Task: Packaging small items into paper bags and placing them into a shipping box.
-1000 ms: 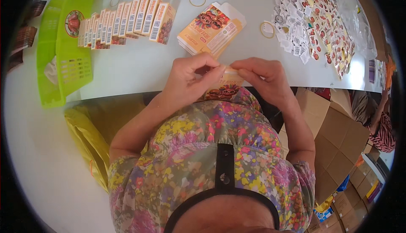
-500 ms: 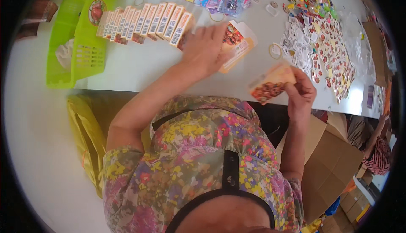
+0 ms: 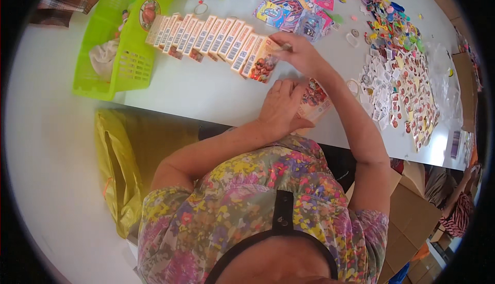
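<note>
Small orange-and-white printed boxes stand side by side in a slanting row on the white table. My right hand reaches across to the row's right end. Its thumb and fingers pinch the top corner of the last small box, which leans against its neighbour. Nearer to me, my left hand grips another printed carton at its left side, with the thumb along the near edge. That carton lies low over the table, partly hidden by the left hand and right forearm.
A green plastic basket with a cloth inside stands at the left. Colourful packets lie beyond the row. Heaps of small trinkets, white tags and printed stickers cover the right side. A yellow bag hangs below the table edge.
My right hand has moved left and away from me to the row's end, where another box now stands. My left hand has come nearer to me with a carton. The view has shifted slightly.
</note>
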Available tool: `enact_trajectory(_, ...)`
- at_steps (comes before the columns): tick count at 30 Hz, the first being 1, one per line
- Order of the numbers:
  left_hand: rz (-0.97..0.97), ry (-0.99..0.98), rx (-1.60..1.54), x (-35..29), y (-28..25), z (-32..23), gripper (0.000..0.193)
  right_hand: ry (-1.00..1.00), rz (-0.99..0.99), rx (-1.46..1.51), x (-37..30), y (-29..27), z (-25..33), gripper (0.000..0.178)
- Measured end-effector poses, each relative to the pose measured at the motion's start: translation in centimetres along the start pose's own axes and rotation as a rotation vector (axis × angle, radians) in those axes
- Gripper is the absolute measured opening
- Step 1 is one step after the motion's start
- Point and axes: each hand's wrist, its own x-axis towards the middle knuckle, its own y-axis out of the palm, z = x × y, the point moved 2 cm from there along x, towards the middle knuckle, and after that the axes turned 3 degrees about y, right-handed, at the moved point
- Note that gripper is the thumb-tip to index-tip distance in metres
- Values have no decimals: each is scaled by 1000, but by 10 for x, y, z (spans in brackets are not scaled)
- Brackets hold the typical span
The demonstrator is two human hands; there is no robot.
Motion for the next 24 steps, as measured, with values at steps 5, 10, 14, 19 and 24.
enact_trajectory(5, -58, -28, -67, 0, 3, 6, 89, -97, -237, -192, -20, 1, 11, 43)
enact_trajectory(10, -236, -36, -239, 0, 1, 23, 73, 25, -312, -223, -81, -23, 28, 39)
enact_trajectory(14, -339, 15, -248, 1, -7, 18, 59, 177, -427, -351, -132, -26, 15, 43)
enact_trajectory(19, -294, 121, -236, 5, -12, 3, 50, 178, -581, -533, -152, -17, 31, 48)
enact_trajectory(24, -198, -328, -1091, 8, -27, 0, 41, 324, -574, -93, -159, -23, 50, 41)
